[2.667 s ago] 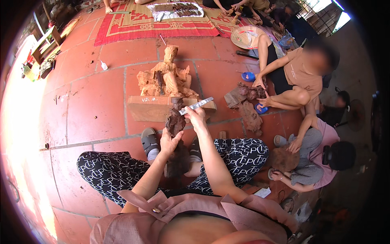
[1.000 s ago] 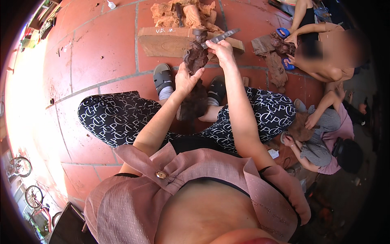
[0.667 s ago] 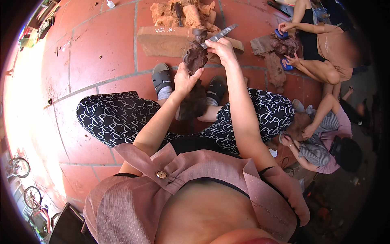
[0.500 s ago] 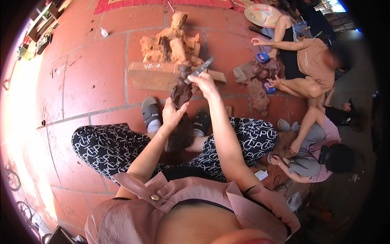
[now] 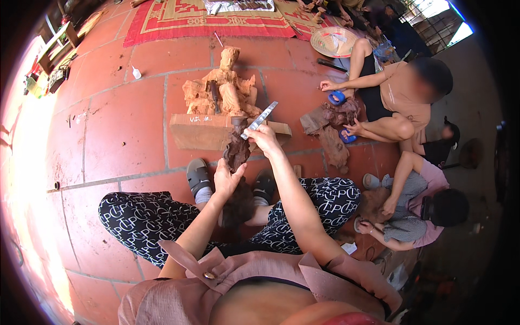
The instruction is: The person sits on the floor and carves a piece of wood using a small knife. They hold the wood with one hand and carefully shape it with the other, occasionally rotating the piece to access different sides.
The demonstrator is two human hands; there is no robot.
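A dark brown wood carving (image 5: pixel 236 153) stands between my legs, its upper end at the edge of a light wooden block (image 5: pixel 196 131). Low on its side, my left hand (image 5: pixel 228 179) is closed around it. My right hand (image 5: pixel 263 138) grips a flat, narrow metal blade (image 5: pixel 264 116), which slants up and right beside the carving's upper part. Whether the blade's lower end touches the wood I cannot tell. Behind the block rises an orange-brown seated wooden figure (image 5: pixel 230 89). A dark-handled tool (image 5: pixel 214 97) leans against it.
Two people sit at my right; one (image 5: pixel 414 100) has another dark carving (image 5: pixel 338 115) by blue sandals, the other (image 5: pixel 430 208) holds a brown piece (image 5: pixel 374 205). A small white bottle (image 5: pixel 136 72) stands on the tiles. Farther off lie a red patterned mat (image 5: pixel 179 23) and a round woven tray (image 5: pixel 325 43).
My view has tilted up, showing more of the mat. The carving stands straighter than before. Both hands keep their hold, and the blade still slants up and right.
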